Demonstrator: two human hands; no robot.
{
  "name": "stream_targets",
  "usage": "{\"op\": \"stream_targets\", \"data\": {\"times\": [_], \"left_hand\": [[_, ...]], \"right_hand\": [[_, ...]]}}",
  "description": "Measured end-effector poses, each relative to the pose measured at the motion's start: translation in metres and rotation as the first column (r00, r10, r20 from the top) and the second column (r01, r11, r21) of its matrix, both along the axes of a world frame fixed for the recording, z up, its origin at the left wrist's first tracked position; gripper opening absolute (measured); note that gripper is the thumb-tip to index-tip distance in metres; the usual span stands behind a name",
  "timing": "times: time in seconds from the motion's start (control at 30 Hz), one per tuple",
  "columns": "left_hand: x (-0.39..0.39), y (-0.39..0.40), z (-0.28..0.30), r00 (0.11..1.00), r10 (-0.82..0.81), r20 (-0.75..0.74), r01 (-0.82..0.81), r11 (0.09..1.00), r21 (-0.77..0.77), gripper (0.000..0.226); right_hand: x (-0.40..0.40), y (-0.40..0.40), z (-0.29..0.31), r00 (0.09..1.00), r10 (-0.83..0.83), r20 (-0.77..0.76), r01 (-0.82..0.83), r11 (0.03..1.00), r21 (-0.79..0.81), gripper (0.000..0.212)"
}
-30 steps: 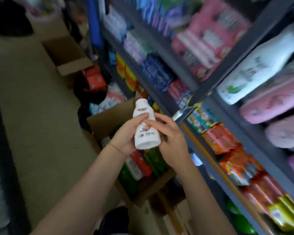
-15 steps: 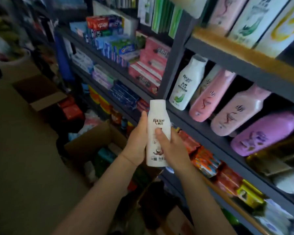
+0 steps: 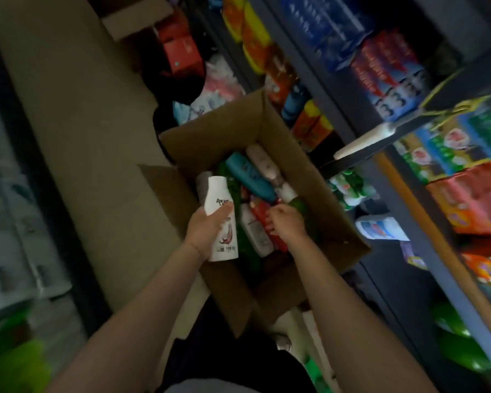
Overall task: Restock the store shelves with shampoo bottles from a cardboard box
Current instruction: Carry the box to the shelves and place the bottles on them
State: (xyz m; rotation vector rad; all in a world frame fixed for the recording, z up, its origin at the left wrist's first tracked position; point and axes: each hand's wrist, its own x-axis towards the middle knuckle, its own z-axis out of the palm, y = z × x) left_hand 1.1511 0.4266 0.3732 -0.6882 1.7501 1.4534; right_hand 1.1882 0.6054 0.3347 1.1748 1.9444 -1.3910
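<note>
My left hand (image 3: 203, 231) grips a white shampoo bottle (image 3: 220, 198) upright above the left side of an open cardboard box (image 3: 309, 177) on the floor. Inside the box lie several bottles, among them a teal bottle (image 3: 250, 177), a pale bottle (image 3: 262, 160), a green bottle (image 3: 298, 205) and a red bottle (image 3: 260, 212). My right hand (image 3: 289, 224) is down in the box with its fingers curled on the red bottle. The bottles underneath my hands are partly hidden.
Dark store shelves (image 3: 349, 123) packed with colourful packets run along the right. More packs and a second cardboard box (image 3: 136, 21) sit on the floor behind the box. Beige floor (image 3: 77, 137) stretches to the left, edged by another stocked shelf (image 3: 14, 222).
The view has dropped from the shampoo shelf to the box. My right hand has let go of the white bottle and gone down into the box. My left hand keeps the bottle.
</note>
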Motion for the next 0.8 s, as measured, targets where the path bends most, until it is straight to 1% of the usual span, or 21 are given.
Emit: {"op": "stream_targets", "data": {"times": [0.1,0.17,0.23,0.27,0.3,0.33,0.37,0.4,0.43,0.5,0.53,0.57,0.6,0.63,0.73,0.77,0.8], "left_hand": [[0.014,-0.014,-0.034,0.999,0.012,0.03,-0.011,1.0,-0.027,0.024],[0.021,-0.017,-0.052,0.998,0.04,0.05,-0.038,0.999,-0.032,0.022],[0.023,-0.019,-0.064,0.995,0.055,0.079,-0.053,0.998,-0.028,0.022],[0.022,-0.019,-0.069,0.994,0.061,0.086,-0.058,0.998,-0.026,0.023],[0.021,-0.019,-0.072,0.994,0.067,0.091,-0.065,0.998,-0.024,0.025],[0.02,-0.019,-0.074,0.993,0.077,0.094,-0.075,0.997,-0.017,0.026],[0.021,-0.019,-0.076,0.992,0.086,0.095,-0.086,0.996,-0.009,0.027],[0.023,-0.02,-0.077,0.991,0.09,0.094,-0.091,0.996,-0.002,0.029],[0.024,-0.021,-0.078,0.992,0.091,0.092,-0.091,0.996,-0.004,0.029],[0.025,-0.023,-0.081,0.991,0.098,0.093,-0.097,0.995,-0.015,0.03],[0.024,-0.023,-0.082,0.99,0.105,0.095,-0.105,0.994,-0.012,0.032],[0.024,-0.024,-0.082,0.989,0.112,0.101,-0.113,0.994,-0.002,0.035],[0.024,-0.025,-0.083,0.988,0.112,0.106,-0.113,0.994,0.01,0.039],[0.023,-0.026,-0.084,0.988,0.109,0.108,-0.112,0.993,0.023,0.042],[0.021,-0.028,-0.083,0.989,0.087,0.122,-0.093,0.995,0.047,0.055],[0.019,-0.03,-0.083,0.987,0.077,0.141,-0.086,0.995,0.057,0.059],[0.018,-0.031,-0.082,0.984,0.079,0.16,-0.092,0.992,0.081,0.06]], "right_hand": [[0.005,-0.012,-0.078,0.979,0.152,0.138,-0.162,0.985,0.066,0.026],[0.011,-0.021,-0.112,0.959,0.197,0.202,-0.222,0.969,0.109,0.039],[0.016,-0.027,-0.135,0.948,0.222,0.226,-0.271,0.938,0.216,0.043],[0.017,-0.032,-0.143,0.931,0.26,0.256,-0.327,0.905,0.273,0.043],[0.017,-0.037,-0.151,0.906,0.308,0.289,-0.392,0.869,0.303,0.043],[0.016,-0.045,-0.156,0.868,0.355,0.347,-0.461,0.834,0.301,0.046],[0.017,-0.055,-0.162,0.823,0.4,0.404,-0.53,0.796,0.291,0.054],[0.02,-0.066,-0.163,0.793,0.409,0.451,-0.561,0.779,0.28,0.064],[0.023,-0.074,-0.169,0.791,0.397,0.465,-0.563,0.771,0.299,0.072],[0.029,-0.077,-0.178,0.847,0.344,0.405,-0.498,0.78,0.378,0.078],[0.028,-0.073,-0.179,0.881,0.317,0.351,-0.438,0.825,0.356,0.079],[0.027,-0.069,-0.182,0.921,0.272,0.278,-0.351,0.89,0.291,0.08],[0.024,-0.065,-0.179,0.945,0.222,0.241,-0.273,0.941,0.201,0.08],[0.022,-0.062,-0.175,0.956,0.185,0.23,-0.217,0.968,0.126,0.078],[0.017,-0.05,-0.148,0.966,0.09,0.243,-0.086,0.996,-0.026,0.059],[0.016,-0.046,-0.136,0.977,0.037,0.212,-0.01,0.992,-0.128,0.055],[0.017,-0.042,-0.119,0.986,-0.027,0.165,0.069,0.965,-0.254,0.052]]}}
